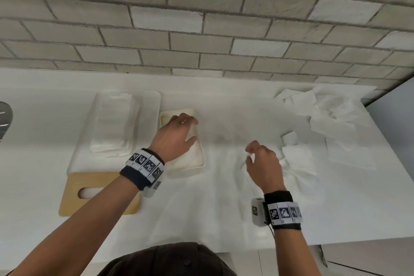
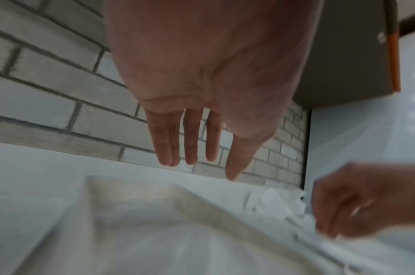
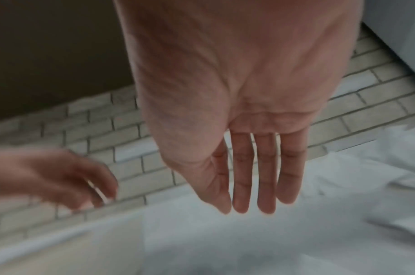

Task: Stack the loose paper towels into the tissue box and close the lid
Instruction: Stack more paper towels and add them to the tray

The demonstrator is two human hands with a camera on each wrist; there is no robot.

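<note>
Head view, left to right. At the far left edge, a grey metal object (image 1: 5,116), cut off by the frame. Next, on the white countertop (image 1: 224,219), a large white box (image 1: 77,141), open on top, with a neat stack of folded paper towels (image 1: 114,123) inside. At its near end, a wooden lid (image 1: 89,195) with an oval slot, lying flat, partly hidden by the left forearm.

Just right of the large box, a small cream box (image 1: 165,116), also open, with a white paper towel (image 1: 190,157) in it. Over that towel, the left hand (image 1: 177,134), palm down, fingers stretched out and slightly spread, gripping nothing; in the left wrist view, straight fingers (image 2: 192,141) above the cream box. Touching the towel or just above it: cannot tell. On the wrist, a dark band with black-and-white markers (image 1: 145,164).

Further right, the right hand (image 1: 262,163) low over a flat towel (image 1: 298,159) on the counter. Fingers curled in the head view, with something white at the tips; straight and hanging in the right wrist view. Blurred, so pinching a towel or not: cannot tell.

At the far right, near the brick wall (image 1: 201,29), a loose heap of crumpled and unfolded paper towels (image 1: 331,114), well apart from both boxes.
</note>
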